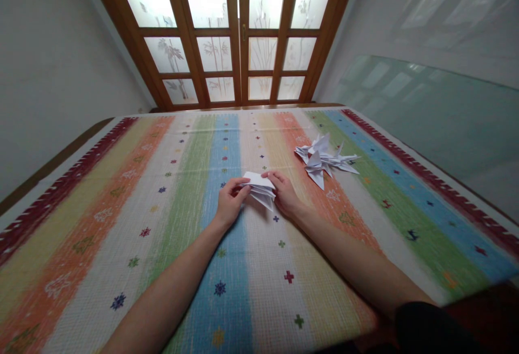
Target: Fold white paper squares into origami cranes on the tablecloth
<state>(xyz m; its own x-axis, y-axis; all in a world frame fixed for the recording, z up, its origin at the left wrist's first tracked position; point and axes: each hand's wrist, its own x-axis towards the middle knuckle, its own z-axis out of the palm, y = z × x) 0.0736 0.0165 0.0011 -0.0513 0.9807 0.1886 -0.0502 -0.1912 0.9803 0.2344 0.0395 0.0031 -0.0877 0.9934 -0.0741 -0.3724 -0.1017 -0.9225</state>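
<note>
White folded paper [260,182]: held it straight ahead, in the gap between left hand [232,202] and right hand [285,194], above the pale band of a striped tablecloth [182,202]. Gripped its left end between the left thumb and curled fingers, thumb on the near side. Steadied its right end with the bent fingers of the right hand, set against the far right corner; could not tell how firmly, nor make out the right thumb for certain.

Held the smooth upper panel crosswise, with its long edge running from hand to hand and dipping slightly toward the right. Let the loose layers fan out below it on the near side, narrowing to a point close beside the right palm. Had neither hand clearly nearer: touched the paper with both, one at each end, with both forearms [190,267] slanting inward from the near side. Could not tell whether any layer rested on the cloth.

Had a cluster of pointed white paper pieces [322,162] beyond and to the right, lying on the cloth well apart from the held paper, nearer to the right hand than to the left. Could not count them in such an overlapping heap. Faced wood-framed doors [241,46] with frosted panes past the far edge.
</note>
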